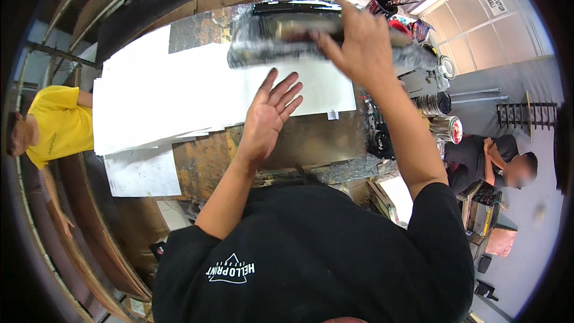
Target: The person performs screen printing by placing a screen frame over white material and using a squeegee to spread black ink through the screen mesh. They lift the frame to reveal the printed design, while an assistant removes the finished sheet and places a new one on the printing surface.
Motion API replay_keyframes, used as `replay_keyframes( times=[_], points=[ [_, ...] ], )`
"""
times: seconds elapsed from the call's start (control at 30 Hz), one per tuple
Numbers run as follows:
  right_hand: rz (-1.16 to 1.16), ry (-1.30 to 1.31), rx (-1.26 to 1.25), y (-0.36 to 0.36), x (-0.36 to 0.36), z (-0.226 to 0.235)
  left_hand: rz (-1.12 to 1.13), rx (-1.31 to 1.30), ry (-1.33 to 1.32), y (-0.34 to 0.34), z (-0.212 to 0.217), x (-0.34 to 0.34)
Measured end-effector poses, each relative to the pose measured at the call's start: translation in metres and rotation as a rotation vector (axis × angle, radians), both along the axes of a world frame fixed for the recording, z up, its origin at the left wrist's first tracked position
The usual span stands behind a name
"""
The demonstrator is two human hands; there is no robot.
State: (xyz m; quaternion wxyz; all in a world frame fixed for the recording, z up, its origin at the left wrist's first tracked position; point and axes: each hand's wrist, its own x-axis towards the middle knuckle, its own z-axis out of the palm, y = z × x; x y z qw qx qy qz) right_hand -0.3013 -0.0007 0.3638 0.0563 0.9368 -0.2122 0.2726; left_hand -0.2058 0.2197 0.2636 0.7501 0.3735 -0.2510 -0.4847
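A: R hand [357,40] – what's being gripped?
B: Long black ink-smeared squeegee bar [287,27], fingers closed over it, far end of bench.
A: L hand [270,113]?
B: Being held open, flat, fingers spread, over white paper sheets [179,93] w/ nothing gripped, nearer than bar.

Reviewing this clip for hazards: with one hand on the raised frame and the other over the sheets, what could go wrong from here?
1. The right hand alone grips the raised black ink-smeared screen frame; if it drops, the open left hand just below might be caught.
2. The stack of white paper sheets lies fanned and uneven; wet ink could smear them.
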Motion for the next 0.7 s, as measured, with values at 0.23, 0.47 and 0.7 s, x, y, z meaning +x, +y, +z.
replay_keyframes(
  times=[0.23, 0.47, 0.7],
  points=[
    [0.188, 0.663, 0.397, 0.031, -0.056, -0.094, 0.086, 0.281, 0.604, 0.062, -0.066, -0.033],
    [0.269, 0.330, 0.493, 0.022, -0.056, -0.161, 0.166, 0.557, 0.447, 0.071, -0.152, -0.045],
    [0.198, 0.308, 0.231, -0.122, 0.088, -0.222, 0.292, 0.729, 0.409, 0.058, -0.141, -0.058]
  ],
)
